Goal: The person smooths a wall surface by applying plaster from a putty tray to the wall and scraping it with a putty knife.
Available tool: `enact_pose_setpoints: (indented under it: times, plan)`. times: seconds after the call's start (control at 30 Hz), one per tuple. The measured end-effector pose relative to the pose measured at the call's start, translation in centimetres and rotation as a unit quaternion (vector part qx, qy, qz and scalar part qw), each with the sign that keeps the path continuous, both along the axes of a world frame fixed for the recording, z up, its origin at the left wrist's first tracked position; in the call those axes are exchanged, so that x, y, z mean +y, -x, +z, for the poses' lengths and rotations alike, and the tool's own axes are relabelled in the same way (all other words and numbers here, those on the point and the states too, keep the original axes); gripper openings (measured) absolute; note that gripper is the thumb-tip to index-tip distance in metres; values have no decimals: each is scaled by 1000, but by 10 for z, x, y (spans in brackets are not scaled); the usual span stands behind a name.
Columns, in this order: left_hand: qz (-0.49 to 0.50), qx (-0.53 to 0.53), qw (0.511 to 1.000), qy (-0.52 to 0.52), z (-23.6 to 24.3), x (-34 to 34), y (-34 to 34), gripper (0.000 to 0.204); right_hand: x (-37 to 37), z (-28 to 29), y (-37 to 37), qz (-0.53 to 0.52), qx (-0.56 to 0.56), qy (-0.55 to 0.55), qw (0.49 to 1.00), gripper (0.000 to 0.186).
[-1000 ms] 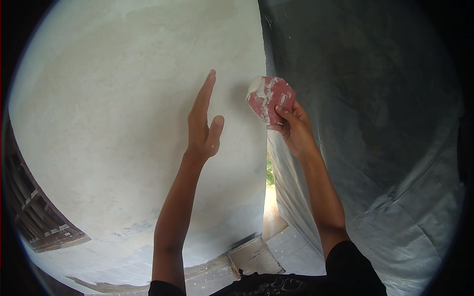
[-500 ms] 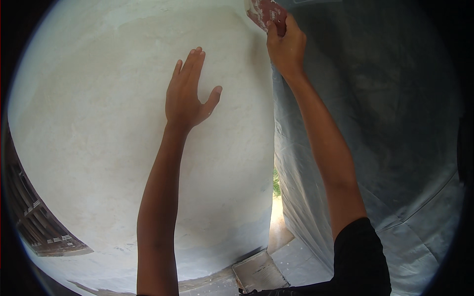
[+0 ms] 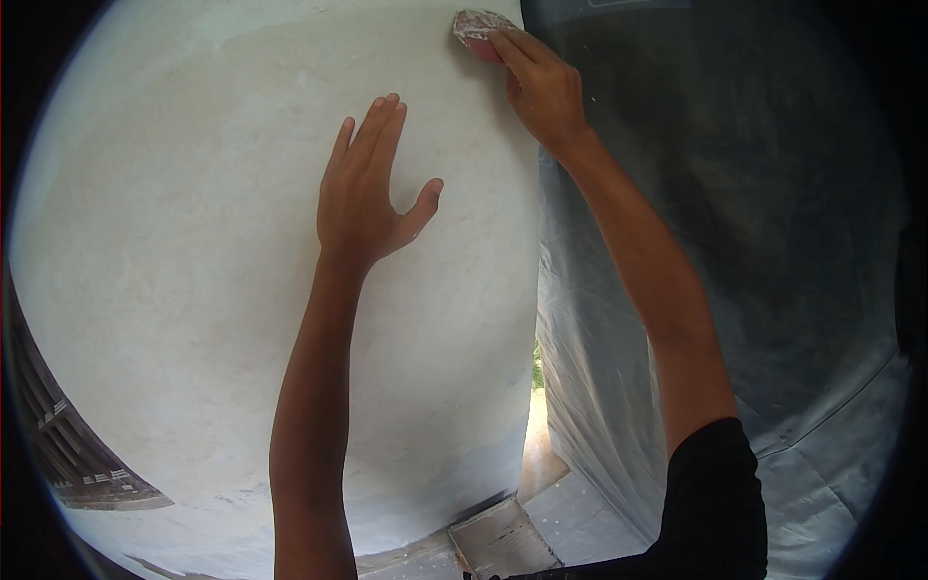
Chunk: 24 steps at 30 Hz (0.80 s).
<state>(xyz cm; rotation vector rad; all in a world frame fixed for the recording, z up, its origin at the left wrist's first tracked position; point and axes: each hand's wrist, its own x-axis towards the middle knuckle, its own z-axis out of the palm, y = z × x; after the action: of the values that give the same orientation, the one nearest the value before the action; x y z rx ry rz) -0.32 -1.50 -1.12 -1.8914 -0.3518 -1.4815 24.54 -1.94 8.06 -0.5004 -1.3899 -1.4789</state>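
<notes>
Head view: two bare forearms rise from the lower edge toward a pale plastered wall [image 3: 193, 242].
Red scraper [image 3: 485, 51]: top of the frame, just right of centre, in front of the wall near its right edge; whitish paste smears its face. Whether its edge touches the plaster, I cannot tell.
Right hand [image 3: 549, 95]: fingers close together, pinching the scraper by its lower right part; the thumb is mostly hidden.
Left hand [image 3: 360, 201]: holds nothing, left of centre in the upper half, back toward the camera; three fingers close together, little finger apart, thumb spread wide. Palm contact with the wall cannot be told.
Markings: a pale outlined mark [image 3: 638, 3] at the top edge, right of centre, on a dark plastic sheet [image 3: 764, 242], cut off and unreadable.
Lower left: a dark slatted frame [image 3: 72, 449] with small whitish marks, too blurred to read.
Bottom centre: a greyish square board [image 3: 503, 539].
Right sleeve [image 3: 713, 488]: black, lower right.
</notes>
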Motion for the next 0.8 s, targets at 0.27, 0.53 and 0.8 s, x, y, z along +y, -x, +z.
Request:
enact_pose_setpoints:
  times: [0.27, 0.53, 0.8]
  plan:
    - [4, 3, 1000, 2, 2, -3, -3, 73, 4, -31, -5, -11, -9, 5, 1000, 48]
    - [30, -2, 1000, -7, 0, -2, -1, 77, -20, -41, 1, 83, 27, 48, 995, 40]
    - [31, -4, 999, -17, 0, -1, -3, 76, -6, -6, 5, -2, 15, 19, 1000, 37]
